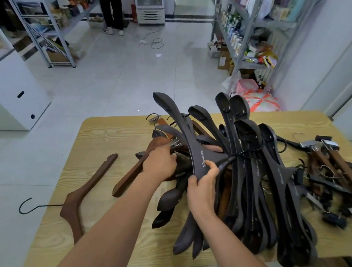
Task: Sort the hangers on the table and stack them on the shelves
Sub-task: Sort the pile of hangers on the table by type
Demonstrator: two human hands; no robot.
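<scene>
Right hand [201, 188]: closed round middle of dark hanger [181, 128], lifted tilted above pile of dark hangers [253, 168] on worktop [104, 138]. Left hand [160, 164]: just beside, fingers curled over brown hanger [129, 177] at pile's left edge. Hooked hanger [74, 200]: apart, left of both hands, hook past worktop edge. Clip hangers [343, 169]: far right. Shelves [247, 34]: beyond worktop.
</scene>
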